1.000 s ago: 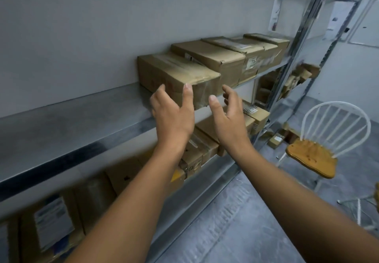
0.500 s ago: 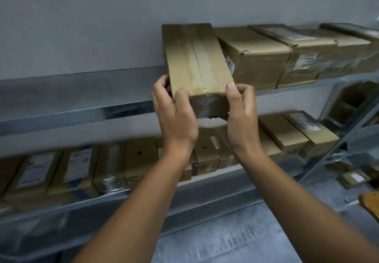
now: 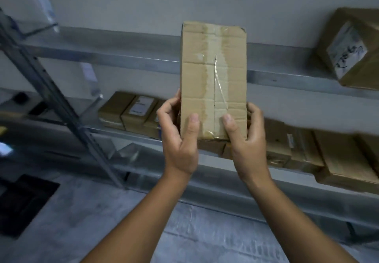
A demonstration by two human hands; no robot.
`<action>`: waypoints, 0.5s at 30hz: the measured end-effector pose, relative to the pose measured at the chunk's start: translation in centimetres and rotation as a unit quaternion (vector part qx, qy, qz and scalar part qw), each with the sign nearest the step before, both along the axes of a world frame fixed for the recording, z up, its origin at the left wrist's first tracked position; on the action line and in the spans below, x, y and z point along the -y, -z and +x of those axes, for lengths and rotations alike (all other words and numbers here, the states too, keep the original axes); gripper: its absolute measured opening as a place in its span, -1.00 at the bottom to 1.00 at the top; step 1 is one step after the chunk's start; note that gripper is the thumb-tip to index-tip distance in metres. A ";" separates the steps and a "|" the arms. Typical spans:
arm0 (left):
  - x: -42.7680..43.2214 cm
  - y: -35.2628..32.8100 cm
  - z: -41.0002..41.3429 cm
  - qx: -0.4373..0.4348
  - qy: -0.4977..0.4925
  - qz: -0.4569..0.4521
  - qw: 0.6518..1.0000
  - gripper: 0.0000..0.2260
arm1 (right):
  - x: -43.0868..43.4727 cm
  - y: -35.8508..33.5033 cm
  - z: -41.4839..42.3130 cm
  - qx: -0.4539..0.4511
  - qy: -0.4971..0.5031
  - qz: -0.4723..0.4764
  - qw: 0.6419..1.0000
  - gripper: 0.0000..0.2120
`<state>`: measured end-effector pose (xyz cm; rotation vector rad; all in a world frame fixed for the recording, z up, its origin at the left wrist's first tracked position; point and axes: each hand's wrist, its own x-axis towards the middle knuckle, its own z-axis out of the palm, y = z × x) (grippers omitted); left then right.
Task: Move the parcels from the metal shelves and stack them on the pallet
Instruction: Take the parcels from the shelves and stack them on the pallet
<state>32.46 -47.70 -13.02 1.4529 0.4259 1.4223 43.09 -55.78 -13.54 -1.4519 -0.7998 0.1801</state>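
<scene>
Both hands grip one taped cardboard parcel (image 3: 213,78) at its near end. Left hand (image 3: 180,137): thumb flat on top face, fingers curled round the left edge. Right hand (image 3: 246,139): thumb on top, fingers wrapped round the right edge. Parcel extends away beyond the fingertips, held in front of the metal shelf (image 3: 123,57). Other boxes (image 3: 131,111) sit on the lower tier, left of the left fingers.

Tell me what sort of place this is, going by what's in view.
Most likely a parcel storeroom or small warehouse. Metal shelves line a bare wall, taped cardboard parcels with labels sit in rows on them, and both hands hold a taped parcel off the shelf above a concrete floor.
</scene>
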 end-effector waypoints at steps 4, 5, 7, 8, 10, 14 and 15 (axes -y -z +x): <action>-3.9 0.9 -7.6 -0.006 -0.058 -0.031 0.998 -0.50 | -5.3 -0.8 -6.2 0.022 -0.083 -0.020 0.996 -0.52; -5.2 1.0 -9.9 -0.006 -0.072 -0.034 0.997 -0.49 | -6.9 -0.8 -8.2 0.023 -0.102 -0.027 0.994 -0.51; -8.1 1.3 -14.8 -0.012 -0.103 -0.035 0.994 -0.52 | -10.1 -0.6 -12.5 0.017 -0.133 -0.039 0.990 -0.54; -9.6 1.4 -17.4 -0.013 -0.121 -0.037 0.992 -0.53 | -11.7 -0.5 -15.0 0.008 -0.150 -0.041 0.988 -0.56; -12.4 1.6 -22.7 -0.016 -0.161 -0.034 0.986 -0.53 | -15.3 -0.3 -19.8 -0.003 -0.186 -0.042 0.982 -0.57; -17.1 2.1 -33.1 -0.014 -0.234 -0.049 0.971 -0.56 | -22.3 -0.2 -29.6 -0.017 -0.270 -0.051 0.961 -0.49; -18.1 2.2 -35.5 -0.012 -0.252 -0.055 0.966 -0.57 | -23.8 -0.1 -31.9 -0.028 -0.291 -0.050 0.955 -0.50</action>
